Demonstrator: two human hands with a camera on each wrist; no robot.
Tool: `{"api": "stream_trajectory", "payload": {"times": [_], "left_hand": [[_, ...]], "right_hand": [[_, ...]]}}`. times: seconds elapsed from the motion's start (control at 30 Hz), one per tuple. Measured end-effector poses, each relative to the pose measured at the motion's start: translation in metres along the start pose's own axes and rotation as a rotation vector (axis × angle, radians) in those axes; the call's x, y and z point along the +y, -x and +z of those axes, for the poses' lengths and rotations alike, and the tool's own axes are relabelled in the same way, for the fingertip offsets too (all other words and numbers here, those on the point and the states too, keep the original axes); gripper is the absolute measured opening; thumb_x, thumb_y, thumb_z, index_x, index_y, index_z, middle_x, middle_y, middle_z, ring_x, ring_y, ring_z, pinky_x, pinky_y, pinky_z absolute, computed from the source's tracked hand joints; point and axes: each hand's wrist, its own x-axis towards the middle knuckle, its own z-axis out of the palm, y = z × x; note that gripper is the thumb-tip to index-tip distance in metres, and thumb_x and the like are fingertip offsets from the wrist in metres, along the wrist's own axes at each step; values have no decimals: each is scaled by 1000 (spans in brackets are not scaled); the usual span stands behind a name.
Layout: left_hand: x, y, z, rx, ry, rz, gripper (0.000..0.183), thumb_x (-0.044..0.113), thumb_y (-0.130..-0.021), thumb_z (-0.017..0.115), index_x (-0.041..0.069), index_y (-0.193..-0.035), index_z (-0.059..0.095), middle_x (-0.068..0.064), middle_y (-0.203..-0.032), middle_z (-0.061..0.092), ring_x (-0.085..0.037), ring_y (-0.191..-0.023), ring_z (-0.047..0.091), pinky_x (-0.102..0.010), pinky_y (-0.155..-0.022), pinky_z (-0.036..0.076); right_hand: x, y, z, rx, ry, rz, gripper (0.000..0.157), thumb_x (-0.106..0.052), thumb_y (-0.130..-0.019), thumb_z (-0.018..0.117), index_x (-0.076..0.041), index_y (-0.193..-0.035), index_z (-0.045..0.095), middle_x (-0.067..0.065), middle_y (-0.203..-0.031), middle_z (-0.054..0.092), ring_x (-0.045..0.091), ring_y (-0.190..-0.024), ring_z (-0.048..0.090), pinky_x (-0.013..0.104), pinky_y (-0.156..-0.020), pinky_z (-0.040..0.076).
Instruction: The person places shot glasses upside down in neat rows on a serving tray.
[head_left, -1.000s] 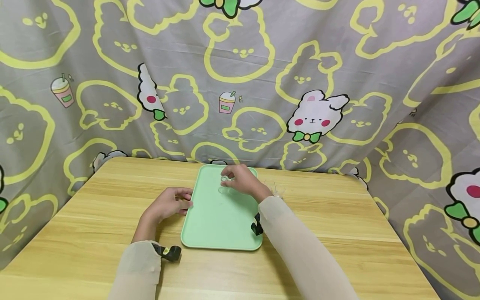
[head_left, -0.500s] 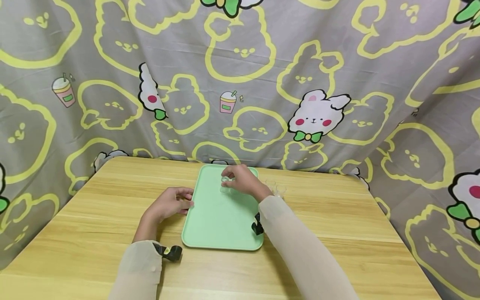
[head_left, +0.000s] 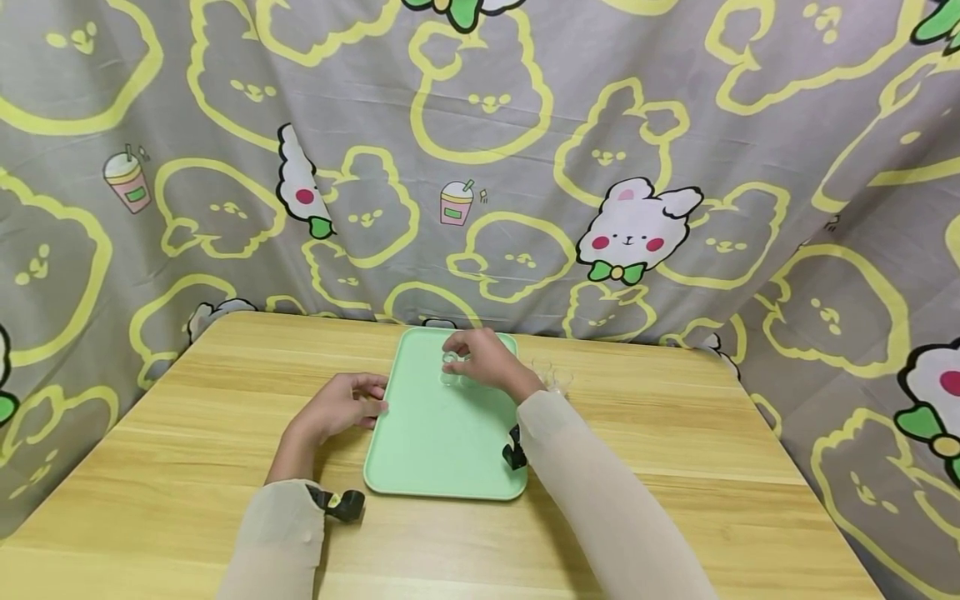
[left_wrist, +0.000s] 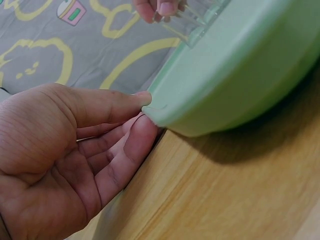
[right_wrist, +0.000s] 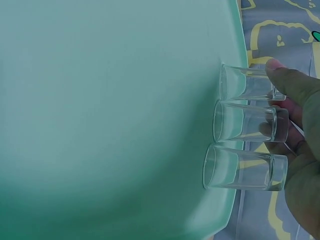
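Observation:
A light green tray (head_left: pixel 427 450) lies on the wooden table. My left hand (head_left: pixel 341 408) pinches its left edge, thumb (left_wrist: pixel 120 105) on the rim and fingers beneath. Over the far part of the tray, my right hand (head_left: pixel 483 358) holds a small clear glass (right_wrist: pixel 245 82) near its thick base. In the right wrist view this glass stands in a row with a second glass (right_wrist: pixel 250 122) and a third glass (right_wrist: pixel 245 167). All three are mouth down, rims at the tray surface. In the head view my right hand hides most of the row.
More clear glassware (head_left: pixel 555 379) stands on the table (head_left: pixel 660 433) just right of the tray, partly behind my right forearm. A patterned grey curtain (head_left: pixel 360 108) hangs along the table's far edge.
The glass in my right hand has shifted slightly right, toward the hidden ones, since a second ago. My left hand keeps its place at the tray's edge.

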Motion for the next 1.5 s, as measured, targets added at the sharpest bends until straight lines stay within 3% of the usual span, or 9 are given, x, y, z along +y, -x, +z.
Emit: {"api": "stream_trajectory", "payload": {"times": [0.27, 0.63, 0.83, 1.2, 1.5], "left_hand": [[1, -1, 1, -4, -1, 5, 49, 5, -98, 67, -8, -143, 52, -20, -120, 57, -25, -94, 63, -36, -77, 62], [-1, -2, -1, -1, 3, -11, 47, 4, -97, 66, -6, -142, 54, -18, -117, 57, -25, -93, 63, -35, -77, 62], [-1, -1, 0, -8, 3, -5, 48, 4, -98, 67, -7, -142, 53, -19, -117, 56, -25, -93, 63, -34, -77, 62], [2, 2, 0, -10, 16, -6, 49, 5, -98, 67, -7, -143, 51, -19, -119, 56, -24, -93, 63, -35, -77, 62], [1, 1, 0, -8, 10, -5, 49, 4, -98, 66, -7, -143, 52, -20, -119, 56, -24, -92, 63, -35, -77, 62]], "right_hand": [[-1, 3, -9, -12, 6, 5, 39, -23, -92, 80, -3, -124, 71, 11, -122, 71, 25, -111, 67, 36, -96, 55], [-13, 18, -40, 33, 67, -46, 34, -26, -99, 72, -4, -125, 71, 11, -124, 71, 29, -112, 67, 41, -98, 55], [-7, 30, -54, 68, 79, -73, 32, -22, -100, 70, -2, -125, 71, 15, -125, 70, 29, -111, 67, 46, -100, 54], [7, 57, -81, 130, 136, -81, 26, -21, -99, 70, -4, -119, 74, 11, -118, 73, 26, -107, 69, 42, -97, 56], [22, 74, -91, 164, 131, -84, 27, -17, -98, 70, 1, -118, 73, 16, -117, 72, 30, -105, 68, 44, -95, 56]]}}
